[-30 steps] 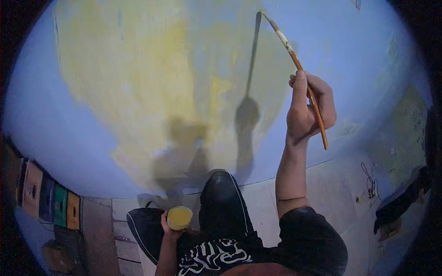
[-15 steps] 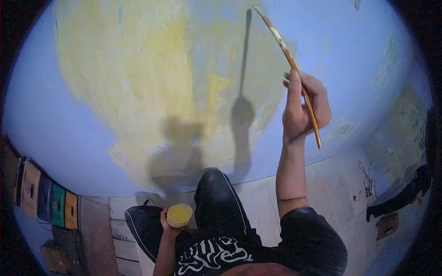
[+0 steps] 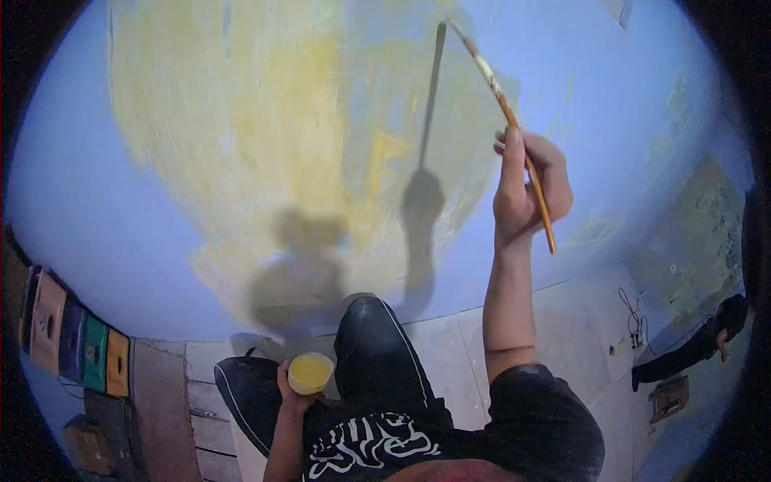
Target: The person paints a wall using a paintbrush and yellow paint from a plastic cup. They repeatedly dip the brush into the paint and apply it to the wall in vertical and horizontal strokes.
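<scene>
Orange-brown wood pinched between thumb and fingers of the right hand [image 3: 516,195]: a long, slender paintbrush [image 3: 505,108], slanting up and leftward, with pale paint smeared along its upper part and its butt end poking out past the palm. Blurred at the tip, near the upper right edge of a streaky yellow patch [image 3: 257,104] on the pale blue wall [image 3: 610,120]; cannot tell whether touching or just short of it. Lower down, left hand [image 3: 293,400] curled around the side of a pale cup [image 3: 308,391] of yellow paint [image 3: 312,372], rim up, between the knees in black trousers [image 3: 377,345]; cannot tell the full wrap of the partly hidden fingers. Thrown on the wall, dark shadows [image 3: 421,201] of paintbrush, arm and head. Below, black shirt [image 3: 546,418] with white print. Off to the left, coloured boxes [image 3: 94,353] in a row; to the right, a thin cable [image 3: 630,309] on the pale floor [image 3: 562,329]
</scene>
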`<state>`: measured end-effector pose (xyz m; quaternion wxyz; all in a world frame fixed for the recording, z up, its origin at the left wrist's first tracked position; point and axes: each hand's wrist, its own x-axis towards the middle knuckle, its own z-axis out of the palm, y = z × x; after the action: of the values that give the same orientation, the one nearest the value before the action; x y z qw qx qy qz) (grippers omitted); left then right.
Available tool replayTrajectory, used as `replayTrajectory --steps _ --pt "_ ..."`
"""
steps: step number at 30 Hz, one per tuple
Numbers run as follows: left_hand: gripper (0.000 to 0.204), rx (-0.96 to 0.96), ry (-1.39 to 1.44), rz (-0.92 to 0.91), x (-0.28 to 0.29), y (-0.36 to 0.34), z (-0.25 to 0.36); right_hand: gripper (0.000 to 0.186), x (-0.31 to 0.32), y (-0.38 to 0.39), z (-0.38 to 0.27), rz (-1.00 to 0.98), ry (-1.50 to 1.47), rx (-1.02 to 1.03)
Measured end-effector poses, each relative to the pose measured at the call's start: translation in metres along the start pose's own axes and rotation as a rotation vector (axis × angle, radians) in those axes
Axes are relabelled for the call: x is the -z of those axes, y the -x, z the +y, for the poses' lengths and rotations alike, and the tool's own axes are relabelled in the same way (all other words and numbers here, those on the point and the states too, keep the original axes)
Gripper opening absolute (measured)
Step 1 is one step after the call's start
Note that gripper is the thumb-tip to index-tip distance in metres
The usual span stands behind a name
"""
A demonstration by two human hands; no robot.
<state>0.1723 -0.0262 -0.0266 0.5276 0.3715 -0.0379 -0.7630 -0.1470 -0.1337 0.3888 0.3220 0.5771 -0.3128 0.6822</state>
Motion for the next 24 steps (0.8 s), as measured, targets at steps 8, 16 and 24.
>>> replayTrajectory --steps 8,16,24 --pt "0.067 0.075 0.01 -0.101 0.022 -0.012 0.003 0.005 -0.004 0.027 -0.011 -0.124 0.031 -0.031" --pt "0.066 -0.002 0.08 -0.14 0.012 -0.003 0.005 0.005 0.025 0.117 -0.046 -0.179 -0.216 -0.344" --pt "0.062 0.007 0.121 -0.021 0.003 0.011 0.009 0.009 0.055 0.153 -0.114 -0.409 -0.707 -1.216"
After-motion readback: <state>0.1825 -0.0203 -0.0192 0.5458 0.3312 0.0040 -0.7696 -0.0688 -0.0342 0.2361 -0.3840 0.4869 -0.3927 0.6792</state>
